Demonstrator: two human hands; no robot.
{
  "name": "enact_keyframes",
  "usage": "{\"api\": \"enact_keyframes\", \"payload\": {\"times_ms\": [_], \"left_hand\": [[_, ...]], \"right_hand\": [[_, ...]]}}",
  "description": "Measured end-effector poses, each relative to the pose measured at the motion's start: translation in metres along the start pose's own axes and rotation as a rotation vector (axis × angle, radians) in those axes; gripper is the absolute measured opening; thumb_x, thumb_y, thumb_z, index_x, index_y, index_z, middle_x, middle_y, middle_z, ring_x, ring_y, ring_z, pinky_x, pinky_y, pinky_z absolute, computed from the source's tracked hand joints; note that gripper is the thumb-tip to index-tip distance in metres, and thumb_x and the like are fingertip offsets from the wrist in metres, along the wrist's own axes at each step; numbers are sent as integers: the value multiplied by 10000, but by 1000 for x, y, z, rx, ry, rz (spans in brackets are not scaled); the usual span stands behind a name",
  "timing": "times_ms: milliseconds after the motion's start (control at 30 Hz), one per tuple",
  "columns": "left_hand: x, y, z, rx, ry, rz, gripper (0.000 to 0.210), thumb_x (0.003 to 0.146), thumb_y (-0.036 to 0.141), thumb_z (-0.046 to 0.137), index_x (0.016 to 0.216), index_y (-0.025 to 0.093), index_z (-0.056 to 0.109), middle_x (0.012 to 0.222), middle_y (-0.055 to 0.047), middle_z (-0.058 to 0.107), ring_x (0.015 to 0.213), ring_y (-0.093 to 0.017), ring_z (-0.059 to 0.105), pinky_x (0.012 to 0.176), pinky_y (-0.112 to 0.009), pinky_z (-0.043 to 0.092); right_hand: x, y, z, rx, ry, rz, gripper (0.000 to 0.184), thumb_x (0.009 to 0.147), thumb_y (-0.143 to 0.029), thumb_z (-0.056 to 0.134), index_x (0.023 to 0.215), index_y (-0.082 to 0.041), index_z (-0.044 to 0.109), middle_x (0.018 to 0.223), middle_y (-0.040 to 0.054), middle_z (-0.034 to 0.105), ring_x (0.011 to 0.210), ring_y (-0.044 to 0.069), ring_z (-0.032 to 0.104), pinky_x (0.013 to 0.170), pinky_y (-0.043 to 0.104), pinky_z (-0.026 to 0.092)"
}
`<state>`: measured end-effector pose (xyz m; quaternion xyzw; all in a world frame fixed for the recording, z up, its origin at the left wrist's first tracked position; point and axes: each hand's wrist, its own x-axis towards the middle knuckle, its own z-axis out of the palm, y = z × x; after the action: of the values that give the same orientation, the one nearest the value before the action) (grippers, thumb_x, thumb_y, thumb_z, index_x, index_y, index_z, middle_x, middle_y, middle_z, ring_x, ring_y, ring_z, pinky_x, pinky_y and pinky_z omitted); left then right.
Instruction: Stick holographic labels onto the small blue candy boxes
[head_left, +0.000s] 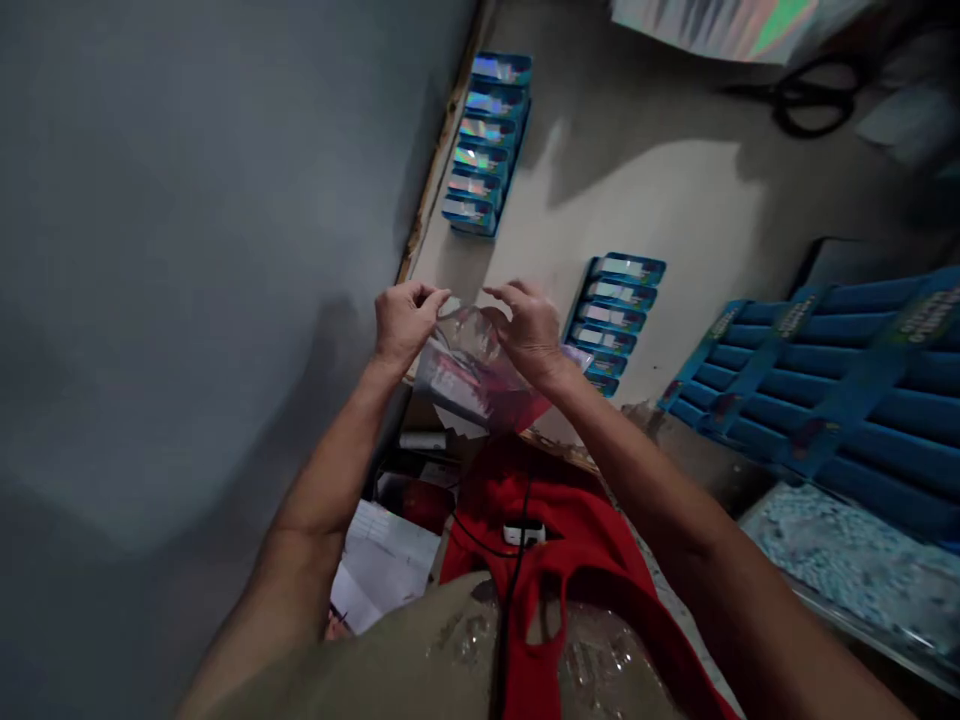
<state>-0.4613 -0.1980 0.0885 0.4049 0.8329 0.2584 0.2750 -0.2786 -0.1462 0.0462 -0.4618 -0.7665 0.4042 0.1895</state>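
Note:
A clear plastic bag (461, 375) with pinkish-red and grey contents or print hangs between my two hands, its mouth facing away from me. My left hand (405, 322) pinches the left edge of the mouth between thumb and fingertips. At the opposite edge, my right hand (531, 332) grips the bag with curled fingers, its index finger stretched toward the left. What lies inside the bag is blurred by the film. Just right of my right hand stands a row of small blue packs (611, 318) with pale, shiny tops.
Another row of blue packs (487, 145) stands along the table's left edge by the grey wall (210, 200). Black scissors (814, 95) lie at the far right. Large blue stacked packs (832, 365) occupy the right side. Papers (386, 565) sit below at left.

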Motion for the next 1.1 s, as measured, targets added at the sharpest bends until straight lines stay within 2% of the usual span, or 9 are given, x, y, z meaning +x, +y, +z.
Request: {"api": "enact_keyframes", "payload": {"times_ms": [133, 233, 300, 400, 533, 633, 733, 933, 1100], "left_hand": [[-11, 2, -32, -21, 139, -17, 204, 884, 338, 714, 758, 177, 725, 729, -21, 725, 684, -141, 629, 683, -248, 477], [-18, 4, -59, -71, 262, 18, 175, 903, 317, 723, 788, 186, 717, 736, -5, 711, 701, -133, 626, 696, -239, 479], [-18, 0, -67, -121, 306, 22, 165, 910, 309, 730, 803, 185, 715, 745, -2, 706, 714, -128, 626, 698, -230, 478], [-10, -12, -59, -210, 297, -29, 165, 897, 287, 748, 781, 174, 716, 727, -2, 698, 694, -117, 619, 678, -218, 469], [0, -21, -36, -296, 285, -61, 179, 884, 296, 759, 759, 172, 729, 741, -14, 721, 694, -121, 625, 695, -221, 483], [-3, -19, -29, -314, 317, -91, 188, 879, 313, 757, 755, 173, 735, 743, -17, 727, 701, -129, 627, 704, -227, 492], [-8, -16, -27, -365, 359, -148, 196, 865, 325, 759, 746, 173, 722, 724, -8, 708, 679, -123, 611, 679, -222, 488], [-11, -11, -22, -646, 296, -300, 246, 826, 316, 795, 695, 167, 650, 666, 17, 637, 605, -94, 566, 625, -210, 476], [-10, -10, -22, -822, 228, -406, 278, 782, 272, 839, 682, 167, 602, 613, 37, 574, 529, -71, 504, 543, -199, 423]], "right_hand": [[14, -38, 27, -58, 40, -168, 322, 1034, -244, 556, 1300, -224, 735, 1114, 110, 691, 1039, 253, 606, 941, 397, 514], [21, -70, 31, -87, 70, -276, 336, 1065, -283, 519, 1340, -241, 709, 1149, 105, 673, 1090, 263, 570, 982, 420, 483], [26, -85, 34, -118, 62, -315, 346, 1068, -306, 525, 1369, -249, 687, 1192, 108, 662, 1141, 280, 549, 995, 433, 461], [36, -90, 44, -172, 12, -302, 349, 1072, -290, 518, 1376, -228, 677, 1194, 122, 664, 1141, 287, 546, 965, 428, 455], [43, -76, 63, -201, 5, -286, 321, 1084, -285, 505, 1318, -211, 711, 1124, 111, 697, 1062, 258, 572, 958, 408, 463], [35, -71, 72, -189, 42, -298, 316, 1099, -310, 484, 1268, -210, 732, 1101, 105, 721, 1023, 244, 586, 980, 403, 473], [18, -76, 77, -194, 61, -301, 357, 1107, -303, 464, 1350, -175, 692, 1243, 132, 724, 1100, 256, 604, 1030, 409, 479], [-15, -85, 73, -262, 35, -294, 402, 1091, -250, 482, 1458, -157, 616, 1503, 165, 618, 1361, 305, 556, 1172, 480, 403], [-21, -81, 59, -229, 51, -331, 326, 1100, -291, 493, 1343, -202, 691, 1415, 121, 692, 1280, 281, 596, 1140, 460, 392]]}}
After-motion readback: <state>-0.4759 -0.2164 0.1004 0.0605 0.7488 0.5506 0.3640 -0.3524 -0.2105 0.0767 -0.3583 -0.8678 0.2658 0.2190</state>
